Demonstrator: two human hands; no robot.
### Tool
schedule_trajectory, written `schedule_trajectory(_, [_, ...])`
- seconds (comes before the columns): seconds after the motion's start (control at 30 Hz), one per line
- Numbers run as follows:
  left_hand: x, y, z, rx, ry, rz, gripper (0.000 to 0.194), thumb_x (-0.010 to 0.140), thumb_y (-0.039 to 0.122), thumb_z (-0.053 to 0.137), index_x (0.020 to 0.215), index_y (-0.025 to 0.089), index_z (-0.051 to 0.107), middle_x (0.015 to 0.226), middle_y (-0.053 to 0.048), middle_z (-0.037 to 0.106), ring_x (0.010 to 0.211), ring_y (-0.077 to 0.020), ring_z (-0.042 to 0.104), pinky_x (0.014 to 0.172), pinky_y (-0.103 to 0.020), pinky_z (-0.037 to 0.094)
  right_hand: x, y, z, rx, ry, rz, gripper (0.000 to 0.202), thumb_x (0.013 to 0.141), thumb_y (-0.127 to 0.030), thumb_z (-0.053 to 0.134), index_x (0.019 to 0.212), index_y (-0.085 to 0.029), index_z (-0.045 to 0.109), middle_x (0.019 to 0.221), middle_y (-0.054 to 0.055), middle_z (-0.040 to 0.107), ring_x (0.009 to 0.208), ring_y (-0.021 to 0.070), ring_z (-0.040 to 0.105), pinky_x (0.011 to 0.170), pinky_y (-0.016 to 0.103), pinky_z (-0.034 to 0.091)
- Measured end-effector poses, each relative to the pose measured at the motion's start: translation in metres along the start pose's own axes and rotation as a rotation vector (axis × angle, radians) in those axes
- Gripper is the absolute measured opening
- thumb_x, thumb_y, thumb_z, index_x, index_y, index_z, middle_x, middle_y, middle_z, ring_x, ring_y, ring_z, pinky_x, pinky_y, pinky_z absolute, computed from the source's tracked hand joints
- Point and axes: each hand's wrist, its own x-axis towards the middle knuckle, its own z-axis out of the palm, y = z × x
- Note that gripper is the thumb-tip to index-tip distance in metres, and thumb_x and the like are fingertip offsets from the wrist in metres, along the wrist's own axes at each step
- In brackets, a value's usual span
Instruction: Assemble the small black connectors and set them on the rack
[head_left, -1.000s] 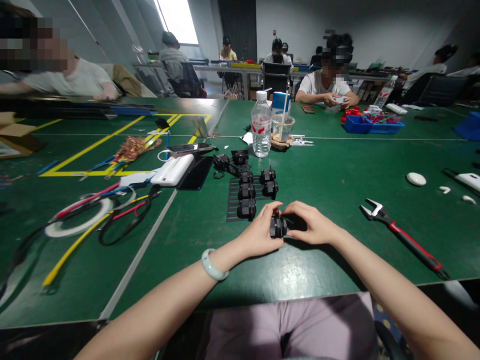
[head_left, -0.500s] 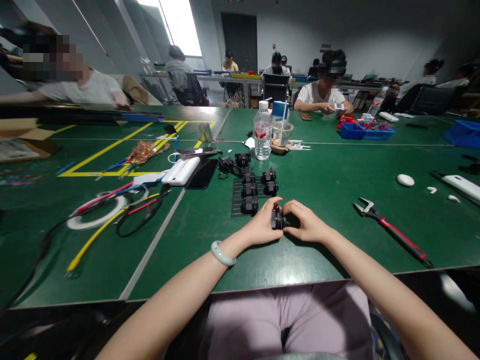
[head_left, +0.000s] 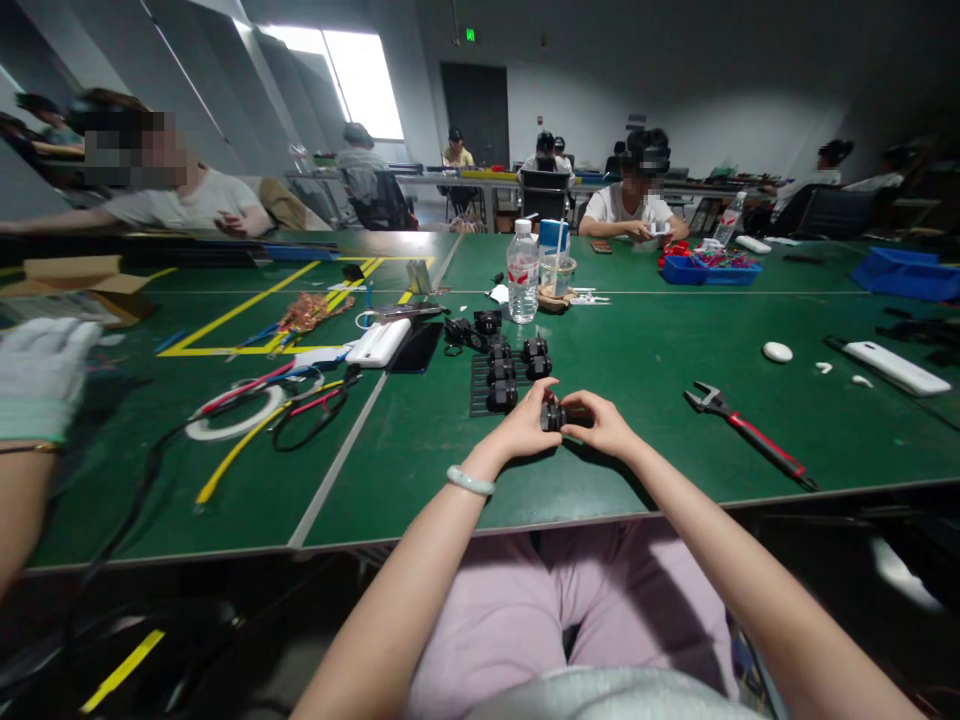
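Between my two hands, above the green table near its front edge, is a black plastic fitting [head_left: 553, 416] with a ridged body. My left hand [head_left: 529, 420], with a pale bangle at its wrist, is closed round the fitting's left side. The right hand [head_left: 600, 424] pinches its right end with thumb and fingers; the fingertips partly hide that end. Just beyond my hands, several similar black fittings [head_left: 502, 395] stand in two columns, the left column on a dark slatted piece [head_left: 478, 390]. More black parts [head_left: 474, 328] lie behind them.
An adjustable wrench [head_left: 750, 432] lies to the right. A water bottle [head_left: 523, 275] and a cup [head_left: 559, 272] stand beyond the fittings. Cables [head_left: 240, 440] and a white ring [head_left: 236, 418] are at left. A co-worker's gloved hand [head_left: 41, 370] reaches in at far left.
The view has shifted, so the table appears moved. My hands still hold the fitting, with the right fingers drawn closer together on it. A gloved hand has come in at left.
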Motion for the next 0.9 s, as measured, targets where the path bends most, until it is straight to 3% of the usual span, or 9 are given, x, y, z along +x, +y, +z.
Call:
schedule_trajectory(0.4, [-0.008, 0.009, 0.006, 0.02, 0.071, -0.049, 0.075, 0.054, 0.008, 0.057, 0.12, 0.018, 0.025, 0.104, -0.005, 0.043, 0.094, -0.0181, 0.047, 0.086, -0.034, 0.039, -0.008, -0.001, 0.006, 0.122, 0.023, 0.076, 0.037, 0.068, -0.03, 0.061, 0.102, -0.017, 0.054, 0.096, 0.005, 0.061, 0.086, 0.0162, 0.058, 0.081, 0.032, 0.045])
schedule_trajectory(0.7, [-0.02, 0.014, 0.006, 0.008, 0.074, -0.064, 0.076, 0.055, 0.009, 0.057, 0.121, 0.018, 0.022, 0.104, -0.006, 0.043, 0.095, -0.0183, 0.047, 0.085, -0.035, 0.039, -0.016, -0.014, 0.01, 0.072, 0.019, 0.094, 0.033, 0.071, -0.029, 0.058, 0.102, -0.018, 0.055, 0.099, 0.006, 0.061, 0.092, 0.0171, 0.057, 0.086, 0.034, 0.043])
schedule_trajectory(0.9, [-0.033, 0.021, 0.007, 0.054, 0.111, -0.079, 0.079, 0.054, 0.01, 0.058, 0.123, 0.018, 0.021, 0.116, -0.009, 0.033, 0.108, -0.0215, 0.039, 0.095, -0.038, 0.034, -0.029, -0.027, 0.018, -0.028, 0.077, 0.084, 0.031, 0.072, -0.027, 0.056, 0.102, -0.018, 0.055, 0.099, 0.007, 0.06, 0.091, 0.0171, 0.056, 0.084, 0.034, 0.043])
